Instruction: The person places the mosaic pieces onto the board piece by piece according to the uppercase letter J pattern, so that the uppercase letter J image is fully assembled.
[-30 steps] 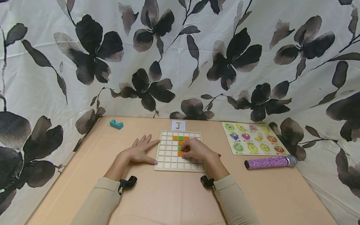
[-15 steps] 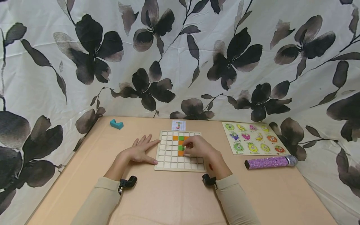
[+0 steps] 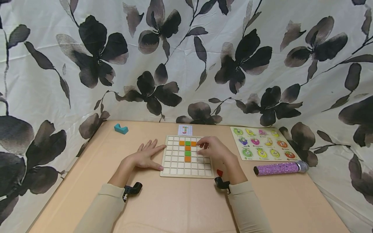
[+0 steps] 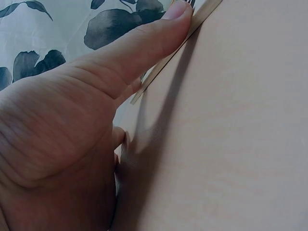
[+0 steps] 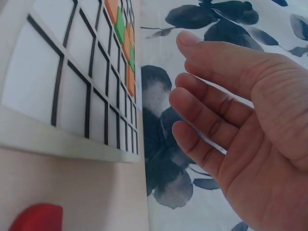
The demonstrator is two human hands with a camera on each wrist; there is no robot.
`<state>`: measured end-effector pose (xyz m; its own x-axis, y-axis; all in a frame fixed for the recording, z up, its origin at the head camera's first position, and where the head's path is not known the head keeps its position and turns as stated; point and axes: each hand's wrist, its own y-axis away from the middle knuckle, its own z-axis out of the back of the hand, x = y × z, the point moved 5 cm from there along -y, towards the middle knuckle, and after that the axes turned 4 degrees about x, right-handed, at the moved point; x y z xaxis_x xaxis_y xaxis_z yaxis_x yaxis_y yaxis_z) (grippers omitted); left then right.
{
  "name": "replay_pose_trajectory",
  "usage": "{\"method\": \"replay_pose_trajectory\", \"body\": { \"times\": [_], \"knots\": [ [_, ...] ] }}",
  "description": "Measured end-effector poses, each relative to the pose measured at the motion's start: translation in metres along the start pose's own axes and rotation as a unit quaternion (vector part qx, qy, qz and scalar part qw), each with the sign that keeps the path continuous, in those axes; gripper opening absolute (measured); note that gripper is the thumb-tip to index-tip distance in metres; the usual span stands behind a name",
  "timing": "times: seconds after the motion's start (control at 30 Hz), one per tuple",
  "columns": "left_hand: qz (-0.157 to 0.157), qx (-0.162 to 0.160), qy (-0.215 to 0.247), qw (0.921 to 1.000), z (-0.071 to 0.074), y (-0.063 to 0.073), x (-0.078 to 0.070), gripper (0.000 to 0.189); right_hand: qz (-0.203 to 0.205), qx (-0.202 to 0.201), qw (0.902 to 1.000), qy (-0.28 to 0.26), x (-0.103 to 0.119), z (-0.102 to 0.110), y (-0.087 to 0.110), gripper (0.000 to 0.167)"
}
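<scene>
A pale wooden grid board [image 3: 175,169] with white squares lies mid-table. Orange tiles [image 3: 187,159] and green tiles [image 3: 187,153] form a T on it. My left hand [image 3: 144,156] is spread beside the board, its thumb [image 4: 159,45] and index fingertip at the left edge. Over the board's right side hovers my right hand [image 3: 215,149]. In the right wrist view its loosely bent fingers [image 5: 207,115] hold nothing and stand apart from the board. A small red piece [image 3: 220,172] lies by the board's right edge, near the right wrist.
Behind the board lies a small card [image 3: 190,130] printed with a grid and a coloured T. A teal block [image 3: 120,129] sits at the back left. On the right are a fruit picture sheet [image 3: 263,150] and a glittery purple microphone [image 3: 276,169]. A floral cloth [image 3: 201,106] hangs behind.
My right hand has drawn back to the right from the T's lower tiles, uncovering them and the red piece. The left hand has kept its place.
</scene>
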<state>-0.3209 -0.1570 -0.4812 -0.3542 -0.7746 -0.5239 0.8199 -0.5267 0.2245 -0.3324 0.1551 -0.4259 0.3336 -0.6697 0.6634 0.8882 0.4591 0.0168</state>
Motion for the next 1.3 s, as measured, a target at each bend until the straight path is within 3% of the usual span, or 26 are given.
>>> {"method": "replay_pose_trajectory", "body": {
  "times": [0.47,0.77,1.3],
  "knots": [
    [-0.014,-0.003,0.025,0.9996,0.001,0.003,-0.004,0.110,-0.005,-0.013,0.9999,0.006,-0.013,0.018,0.007,0.036],
    [0.001,0.001,0.003,1.0000,0.000,0.001,-0.001,0.108,-0.026,-0.020,0.9994,0.006,-0.023,0.029,0.014,0.034],
    [-0.001,-0.004,0.000,1.0000,0.000,0.000,0.000,0.106,-0.037,-0.025,0.9990,0.002,-0.042,0.044,0.025,0.027]
  ]
}}
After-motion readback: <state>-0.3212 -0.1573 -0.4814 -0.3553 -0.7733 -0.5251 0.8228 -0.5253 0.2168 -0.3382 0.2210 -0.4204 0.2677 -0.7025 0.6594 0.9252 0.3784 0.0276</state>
